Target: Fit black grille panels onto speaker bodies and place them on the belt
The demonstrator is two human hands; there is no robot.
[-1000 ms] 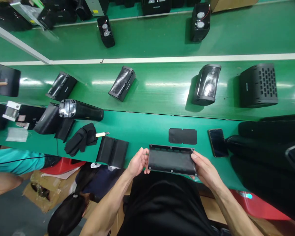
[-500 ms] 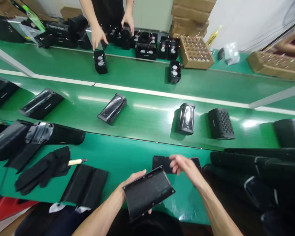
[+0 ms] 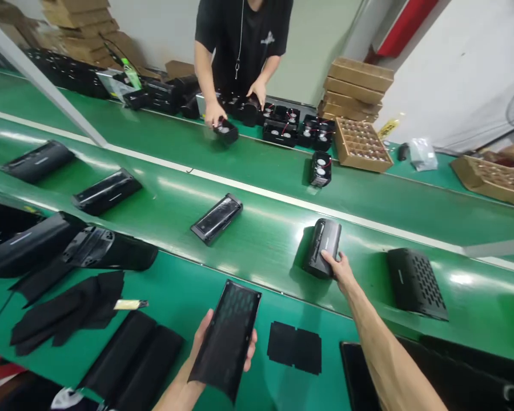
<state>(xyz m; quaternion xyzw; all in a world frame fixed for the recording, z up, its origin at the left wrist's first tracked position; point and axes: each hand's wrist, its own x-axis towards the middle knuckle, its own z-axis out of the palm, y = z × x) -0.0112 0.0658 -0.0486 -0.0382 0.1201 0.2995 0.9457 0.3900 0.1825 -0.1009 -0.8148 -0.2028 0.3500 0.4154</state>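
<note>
My left hand [image 3: 205, 337] grips a flat black perforated grille panel [image 3: 227, 337] near the front edge of the green bench, holding it tilted upward. My right hand [image 3: 338, 269] reaches out to the conveyor belt, fingers closed on the near end of a black speaker housing [image 3: 321, 246] that stands on the belt. A flat black sheet [image 3: 294, 347] lies on the bench between my arms.
More black speaker housings [image 3: 216, 218] ride the green belt [image 3: 261, 240], one with a perforated grille [image 3: 415, 281] at right. Black cloths [image 3: 64, 311] and parts lie at left. Across the far belt a person in black [image 3: 240, 34] handles speaker units beside cardboard trays [image 3: 360, 145].
The view has lifted toward the far side. My right hand left the panel and reached out to the speaker housing on the belt. My left hand alone now holds the panel, turned lengthwise.
</note>
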